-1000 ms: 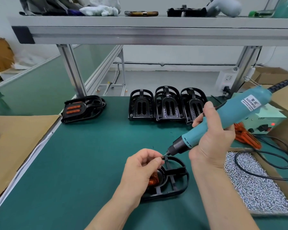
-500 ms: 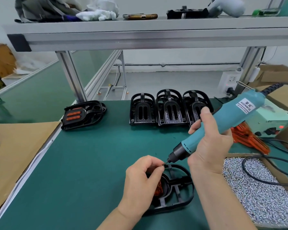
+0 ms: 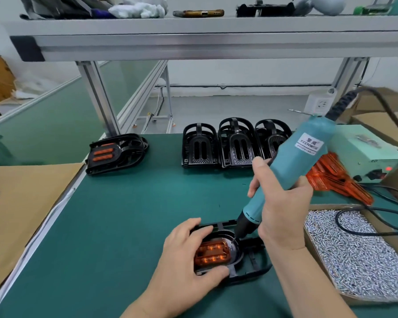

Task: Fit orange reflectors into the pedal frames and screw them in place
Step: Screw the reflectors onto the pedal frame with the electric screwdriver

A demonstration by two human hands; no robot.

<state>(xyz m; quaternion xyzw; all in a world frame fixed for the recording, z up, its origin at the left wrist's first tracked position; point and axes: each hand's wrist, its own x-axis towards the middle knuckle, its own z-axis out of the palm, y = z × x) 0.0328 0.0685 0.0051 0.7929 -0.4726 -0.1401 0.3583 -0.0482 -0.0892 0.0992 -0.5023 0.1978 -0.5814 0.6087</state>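
1. The pedal frame (image 3: 251, 275) lies flat on the green mat (image 3: 124, 226), right in front of you near the front edge. An orange reflector (image 3: 213, 252) sits in its oval recess.
2. Your left hand (image 3: 184, 255) grips the frame's left end. The fingers curl over the far edge and the thumb presses the near edge.
3. Your right hand (image 3: 283, 207) is wrapped firmly round the teal screwdriver (image 3: 296, 166). It is tilted, and its tip touches the recess just right of the reflector.
4. To your right a cardboard box (image 3: 317, 253) holds silver screws (image 3: 359, 255), with a black cable (image 3: 336, 220) looping across them.
5. Behind the box, a pile of loose reflectors (image 3: 336, 180) lies beside a pale green power unit (image 3: 365, 150).
6. At the back of the mat three empty frames (image 3: 236, 143) stand side by side. A finished pedal (image 3: 116, 152) lies at the far left.
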